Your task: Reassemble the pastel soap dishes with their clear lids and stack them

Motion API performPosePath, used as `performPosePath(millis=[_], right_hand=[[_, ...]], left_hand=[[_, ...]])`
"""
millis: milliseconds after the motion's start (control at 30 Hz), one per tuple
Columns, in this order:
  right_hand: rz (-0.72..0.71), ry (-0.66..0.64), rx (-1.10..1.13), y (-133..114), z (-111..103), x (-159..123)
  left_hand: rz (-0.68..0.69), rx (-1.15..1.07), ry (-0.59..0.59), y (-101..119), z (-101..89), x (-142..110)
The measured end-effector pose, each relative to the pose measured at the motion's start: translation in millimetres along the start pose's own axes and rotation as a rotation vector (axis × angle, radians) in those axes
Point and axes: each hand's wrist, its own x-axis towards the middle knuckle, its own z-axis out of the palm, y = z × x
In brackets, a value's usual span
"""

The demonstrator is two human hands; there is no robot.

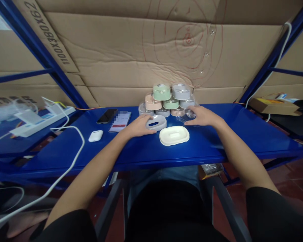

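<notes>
My left hand (140, 126) curls round the left end of a grey oval base (162, 125) with a slot in its middle, thumb in front and fingers behind. My right hand (204, 116) has its thumb and fingers round the right side of a clear plastic lid (182, 117), partly hidden by the hand. Between the hands, nearer the table's front edge, lies a cream oval tray (174, 135) with a raised middle. Behind them several lidded oval boxes are stacked, among them a green box (161, 92), a peach box (153, 103) and a grey box (181, 92).
On the blue table (146, 151), a dark phone (107, 116), a lit phone (120, 121) and a white earbud case (95, 135) lie to the left. A white cable (77, 158) crosses the left front edge. A cardboard wall (116, 50) stands behind.
</notes>
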Motion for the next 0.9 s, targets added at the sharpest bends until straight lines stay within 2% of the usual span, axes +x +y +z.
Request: performPosePath(millis=[100,200,333,467,567,700,900], right_hand=[[0.070,0.098,-0.071,-21,-7,-2],[0.069,0.265,-0.050,-35,-4,0],[0.099,0.480,-0.035,-36,4,5],[0.115,0.589,0.009,-29,5,8],[0.119,0.595,0.030,-28,5,8],[0.136,0.543,0.026,-34,10,9],[0.121,0.463,0.030,-46,15,8]], left_hand=[[0.017,0.004,0.086,14,-3.1,-4],[0.069,-0.041,0.174,35,-1.0,-12],[0.120,-0.077,0.109,66,19.2,-23],[0.162,-0.026,0.041,81,39.2,-28],[0.165,-0.024,-0.019,83,43.5,-28],[0.159,0.002,-0.066,84,44.9,-29],[0.184,0.032,-0.086,88,45.8,-31]])
